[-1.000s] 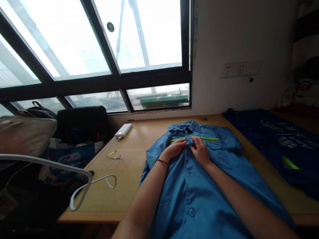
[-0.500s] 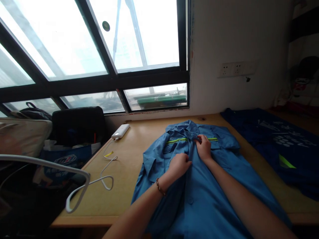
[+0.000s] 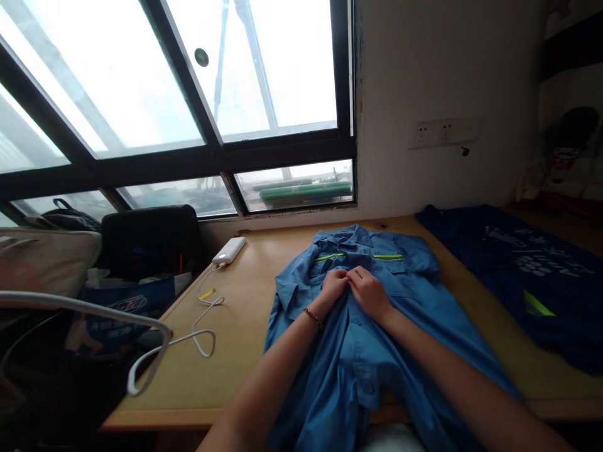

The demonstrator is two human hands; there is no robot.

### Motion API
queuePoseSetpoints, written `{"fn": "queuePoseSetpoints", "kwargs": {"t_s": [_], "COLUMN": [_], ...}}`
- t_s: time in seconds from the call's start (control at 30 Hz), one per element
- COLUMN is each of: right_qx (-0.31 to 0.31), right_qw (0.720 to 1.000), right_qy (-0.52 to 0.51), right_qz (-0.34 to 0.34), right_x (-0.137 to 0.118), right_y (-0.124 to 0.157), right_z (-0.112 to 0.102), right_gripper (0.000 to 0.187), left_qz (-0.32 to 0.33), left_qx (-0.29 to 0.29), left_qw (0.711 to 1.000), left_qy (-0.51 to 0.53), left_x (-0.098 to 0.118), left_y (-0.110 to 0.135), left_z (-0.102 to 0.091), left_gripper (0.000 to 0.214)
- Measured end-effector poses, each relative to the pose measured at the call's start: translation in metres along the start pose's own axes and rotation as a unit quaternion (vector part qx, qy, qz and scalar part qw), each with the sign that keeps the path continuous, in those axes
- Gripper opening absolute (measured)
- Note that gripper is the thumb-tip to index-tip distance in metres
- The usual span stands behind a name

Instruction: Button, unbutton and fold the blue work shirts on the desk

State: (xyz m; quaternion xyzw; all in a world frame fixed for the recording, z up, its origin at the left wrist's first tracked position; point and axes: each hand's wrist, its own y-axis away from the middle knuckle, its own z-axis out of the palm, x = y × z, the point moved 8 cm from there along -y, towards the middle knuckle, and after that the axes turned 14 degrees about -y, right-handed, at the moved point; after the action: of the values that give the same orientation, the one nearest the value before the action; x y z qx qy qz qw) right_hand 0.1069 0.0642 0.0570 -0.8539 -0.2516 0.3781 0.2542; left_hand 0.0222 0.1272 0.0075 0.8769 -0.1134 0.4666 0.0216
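While standing over the wooden table (image 3: 211, 389), had a blue shirt (image 3: 353, 339) laid across its middle, collar toward the table's far edge and bottom hanging off the near one. Got the left hand (image 3: 335, 284) and right hand (image 3: 367, 292) together above the middle of the table, both pinching the shirt front, pretty much fingertip to fingertip. Couldn't tell button from plain cloth under those fingers, tbh. Wore a thin bracelet (image 3: 313, 317) on the left wrist. Had a white power bank (image 3: 229, 250) near the table's far left corner, plus a white cable (image 3: 202, 329) looping down the table's left side. Also had dark blue clothes (image 3: 499, 251) on the table's right side, and wall sockets (image 3: 445, 130) above its far edge.
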Motion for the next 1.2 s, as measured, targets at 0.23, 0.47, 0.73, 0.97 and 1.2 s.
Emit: {"fn": "queuePoseSetpoints", "kwargs": {"t_s": [0.23,0.47,0.73,0.97,1.2], "right_qx": [-0.014,-0.012,0.025,0.058,0.058], "right_qw": [0.993,0.987,0.996,0.994,0.984], "right_qy": [-0.119,-0.162,-0.085,-0.094,-0.154], "right_qz": [0.018,-0.014,-0.032,0.002,0.071], "right_x": [0.019,0.012,0.011,0.012,0.027], "right_y": [0.003,0.002,0.009,0.006,0.006], "right_z": [-0.005,-0.016,-0.019,-0.023,-0.018], "right_gripper": [0.01,0.014,0.021,0.015,0.012], "left_qz": [-0.026,-0.11,-0.127,-0.116,-0.088], "left_qx": [-0.093,-0.181,-0.192,-0.165,-0.153], "left_qw": [0.981,0.927,0.9,0.899,0.912], "left_qy": [0.17,0.311,0.37,0.389,0.37], "left_x": [-0.003,-0.013,-0.015,-0.015,-0.009], "left_y": [0.002,0.012,0.012,0.01,0.013], "left_z": [0.005,0.01,0.011,0.012,0.01], "left_gripper": [0.027,0.023,0.006,0.008,0.02]}}
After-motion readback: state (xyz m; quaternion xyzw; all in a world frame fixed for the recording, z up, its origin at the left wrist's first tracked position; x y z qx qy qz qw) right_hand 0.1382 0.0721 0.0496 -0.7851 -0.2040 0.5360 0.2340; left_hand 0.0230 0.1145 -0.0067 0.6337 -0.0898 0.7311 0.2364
